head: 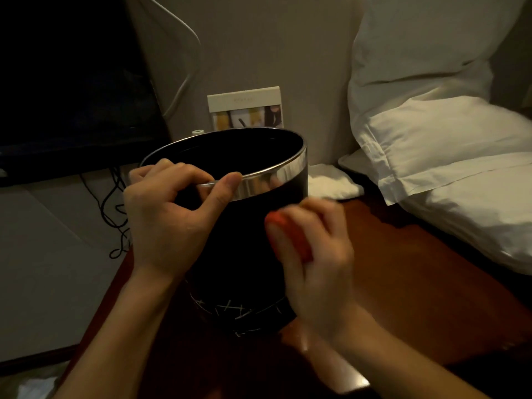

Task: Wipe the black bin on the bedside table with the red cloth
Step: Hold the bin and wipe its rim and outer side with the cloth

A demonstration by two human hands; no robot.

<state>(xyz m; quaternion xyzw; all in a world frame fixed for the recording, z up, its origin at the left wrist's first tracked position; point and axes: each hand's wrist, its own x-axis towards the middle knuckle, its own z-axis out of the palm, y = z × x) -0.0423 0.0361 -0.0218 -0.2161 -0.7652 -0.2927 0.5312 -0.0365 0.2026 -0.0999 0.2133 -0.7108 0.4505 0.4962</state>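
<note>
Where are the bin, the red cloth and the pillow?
bin (pixel 239 231): head view, black side wall.
red cloth (pixel 280 221): head view, exposed top edge.
pillow (pixel 449 131): head view, middle of the case.

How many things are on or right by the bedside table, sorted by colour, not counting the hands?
Black: 1, round black bin with a shiny metal rim
Red: 1, bunched red cloth
White: 3, two white fabric pillows, folded white towel
Cream: 1, upright cream card with small pictures
Total: 6
</note>
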